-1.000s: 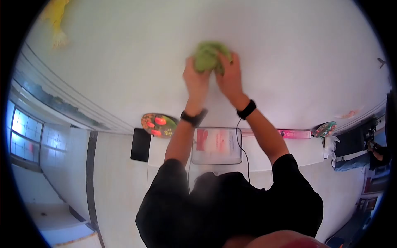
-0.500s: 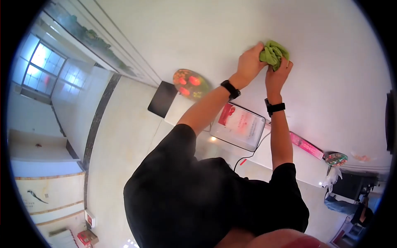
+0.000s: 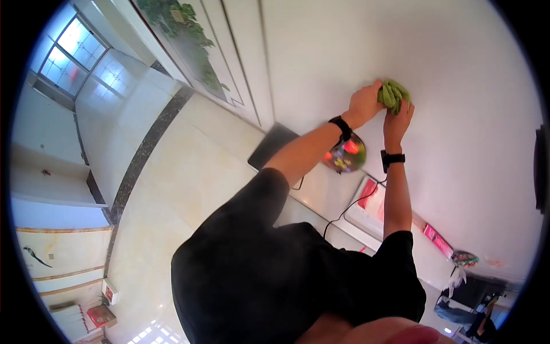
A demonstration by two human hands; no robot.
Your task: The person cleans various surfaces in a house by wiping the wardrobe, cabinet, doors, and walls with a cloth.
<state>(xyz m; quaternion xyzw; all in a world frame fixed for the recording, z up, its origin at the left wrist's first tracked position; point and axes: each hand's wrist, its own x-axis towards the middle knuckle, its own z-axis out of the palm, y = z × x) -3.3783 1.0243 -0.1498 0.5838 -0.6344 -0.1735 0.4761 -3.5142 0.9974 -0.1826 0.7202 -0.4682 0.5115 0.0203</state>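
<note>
A bunched-up green cloth is gripped between my two hands in front of the pale wall. My left hand is closed on its left side. From below and to the right, my right hand has its fingers closed on the same cloth. Whether the cloth touches the wall is hard to tell. Each wrist wears a black band. Behind my left forearm, an oval plate with a red and yellow pattern is partly covered.
A ledge along the wall carries a dark flat panel, a red and white framed board and a pink box. A black cable runs past the board. A plant-patterned panel stands at the upper left, beside a tiled floor.
My view has turned, so the oval plate and framed board sit further right and the patterned panel shows more. Both hands, still on the cloth, appear slightly lower and further right.
</note>
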